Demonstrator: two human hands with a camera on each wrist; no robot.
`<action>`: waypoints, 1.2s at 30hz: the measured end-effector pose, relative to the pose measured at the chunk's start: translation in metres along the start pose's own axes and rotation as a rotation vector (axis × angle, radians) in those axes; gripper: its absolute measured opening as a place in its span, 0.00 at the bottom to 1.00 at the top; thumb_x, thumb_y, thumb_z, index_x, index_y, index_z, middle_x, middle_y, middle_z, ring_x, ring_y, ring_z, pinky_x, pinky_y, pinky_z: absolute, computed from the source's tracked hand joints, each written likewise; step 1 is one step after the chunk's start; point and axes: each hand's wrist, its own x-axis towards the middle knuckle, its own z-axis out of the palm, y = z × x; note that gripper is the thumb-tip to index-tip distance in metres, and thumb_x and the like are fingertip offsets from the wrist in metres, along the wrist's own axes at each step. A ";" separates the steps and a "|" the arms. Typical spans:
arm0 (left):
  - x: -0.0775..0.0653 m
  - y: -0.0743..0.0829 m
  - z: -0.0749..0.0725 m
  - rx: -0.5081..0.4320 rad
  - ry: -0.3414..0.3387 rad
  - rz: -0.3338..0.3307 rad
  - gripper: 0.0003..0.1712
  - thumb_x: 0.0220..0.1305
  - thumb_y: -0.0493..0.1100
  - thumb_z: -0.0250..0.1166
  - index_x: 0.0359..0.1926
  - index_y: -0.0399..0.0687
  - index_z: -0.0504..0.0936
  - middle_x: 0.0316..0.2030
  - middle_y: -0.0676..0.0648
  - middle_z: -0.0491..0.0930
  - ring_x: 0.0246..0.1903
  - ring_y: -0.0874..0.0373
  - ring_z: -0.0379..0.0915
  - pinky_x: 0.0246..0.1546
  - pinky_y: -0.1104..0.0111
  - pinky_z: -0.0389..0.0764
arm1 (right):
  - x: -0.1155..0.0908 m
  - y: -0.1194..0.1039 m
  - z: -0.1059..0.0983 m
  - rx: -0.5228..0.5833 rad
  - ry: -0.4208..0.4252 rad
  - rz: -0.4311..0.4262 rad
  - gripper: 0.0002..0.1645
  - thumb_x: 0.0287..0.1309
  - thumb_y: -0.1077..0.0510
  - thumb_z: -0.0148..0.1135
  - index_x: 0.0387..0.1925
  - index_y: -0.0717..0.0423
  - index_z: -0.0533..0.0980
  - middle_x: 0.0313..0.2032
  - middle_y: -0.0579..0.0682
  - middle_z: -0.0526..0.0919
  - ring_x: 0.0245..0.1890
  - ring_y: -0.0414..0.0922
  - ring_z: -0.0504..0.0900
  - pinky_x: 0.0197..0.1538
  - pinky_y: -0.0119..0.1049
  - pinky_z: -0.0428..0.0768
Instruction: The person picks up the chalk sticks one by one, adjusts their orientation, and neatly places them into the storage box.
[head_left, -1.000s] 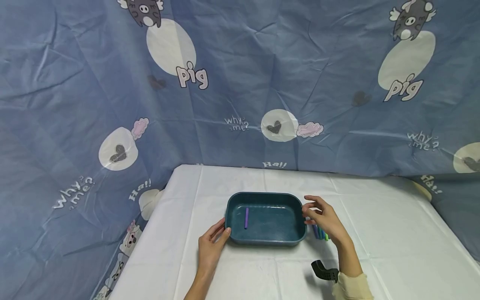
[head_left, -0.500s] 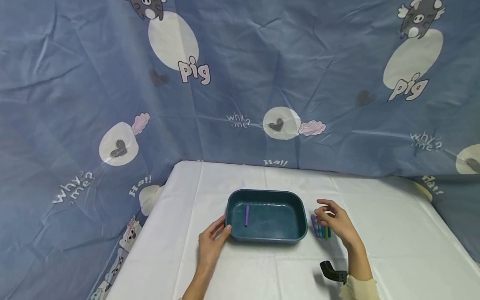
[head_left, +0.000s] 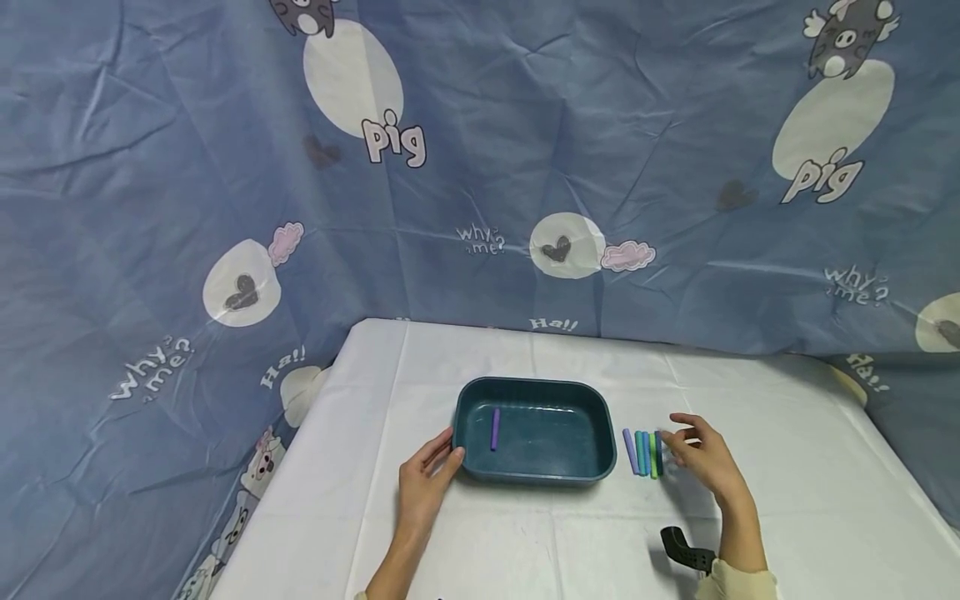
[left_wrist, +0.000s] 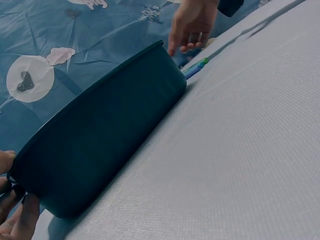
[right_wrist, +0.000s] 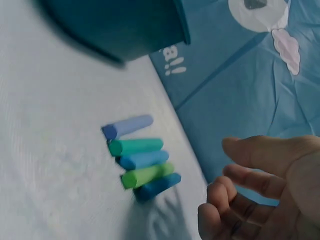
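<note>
A dark teal plastic tub sits on the white cloth, and one purple chalk-like stick lies in its left part. My left hand grips the tub's left end, thumb at the rim and fingers against the outer wall. To the right of the tub lie several similar sticks side by side: lavender, teal green, blue, light green and dark blue. Over their right side hovers my right hand, its fingers loosely bent, with nothing held.
White cloth covers the table. A blue printed curtain hangs behind the table and along its left side. The right wrist carries a black camera mount.
My right hand has moved from the tub's right edge further right, past the row of sticks, uncovering them. My left hand and the tub stay in place.
</note>
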 end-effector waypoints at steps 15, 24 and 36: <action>0.005 0.002 0.000 -0.004 0.000 0.010 0.27 0.54 0.44 0.71 0.55 0.45 0.79 0.54 0.43 0.79 0.55 0.50 0.76 0.49 0.81 0.76 | 0.008 0.017 0.008 -0.177 -0.078 -0.042 0.33 0.59 0.61 0.58 0.62 0.72 0.61 0.38 0.60 0.76 0.33 0.42 0.73 0.31 0.29 0.72; 0.001 0.001 0.000 -0.010 -0.003 -0.011 0.27 0.55 0.42 0.70 0.56 0.44 0.78 0.55 0.42 0.78 0.57 0.48 0.74 0.48 0.82 0.75 | 0.011 0.016 0.012 -0.261 -0.094 -0.087 0.30 0.55 0.63 0.58 0.59 0.72 0.66 0.32 0.57 0.81 0.27 0.42 0.72 0.31 0.34 0.70; 0.001 -0.001 0.000 0.014 0.005 0.007 0.27 0.53 0.46 0.72 0.54 0.46 0.79 0.53 0.43 0.80 0.55 0.50 0.76 0.49 0.80 0.76 | 0.004 0.013 0.017 -0.191 -0.010 -0.067 0.26 0.56 0.66 0.58 0.57 0.66 0.66 0.39 0.61 0.77 0.39 0.50 0.78 0.34 0.33 0.74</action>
